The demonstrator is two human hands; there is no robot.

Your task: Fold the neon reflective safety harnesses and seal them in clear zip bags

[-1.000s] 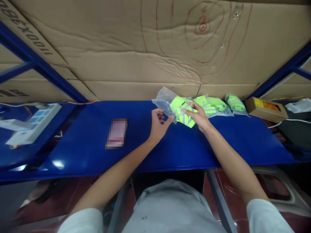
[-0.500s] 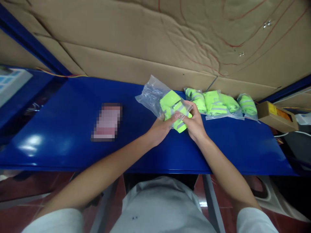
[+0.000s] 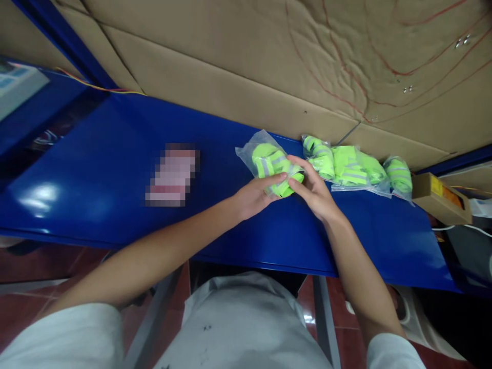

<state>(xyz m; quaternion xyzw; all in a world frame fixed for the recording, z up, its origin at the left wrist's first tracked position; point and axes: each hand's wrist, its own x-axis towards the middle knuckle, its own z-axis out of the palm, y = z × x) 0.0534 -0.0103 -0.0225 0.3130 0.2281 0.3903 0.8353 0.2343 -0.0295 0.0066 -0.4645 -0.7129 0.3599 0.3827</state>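
Note:
Over the middle of the blue table, both my hands hold a folded fluorescent yellow-green reflective vest (image 3: 269,161) with grey bands. Most of it lies inside a clear plastic bag (image 3: 248,154), whose loose end points to the far left. My left hand (image 3: 255,197) grips the bundle from below and the left, thumb on top. On the right side, my right hand (image 3: 313,187) is closed on its near end, with the thumb and fingers pressing the fabric. The fingers under the bundle are hidden.
Several bagged yellow-green vests (image 3: 349,166) lie along the cardboard wall (image 3: 230,77). An open cardboard box (image 3: 440,200) stands at the right end of the blue table (image 3: 115,154). A blurred-out pinkish flat object (image 3: 172,177) lies to the left.
The vest now sits deeper in the plastic bag, and less bag hangs loose at the far end. The camera view has tilted and shifted slightly.

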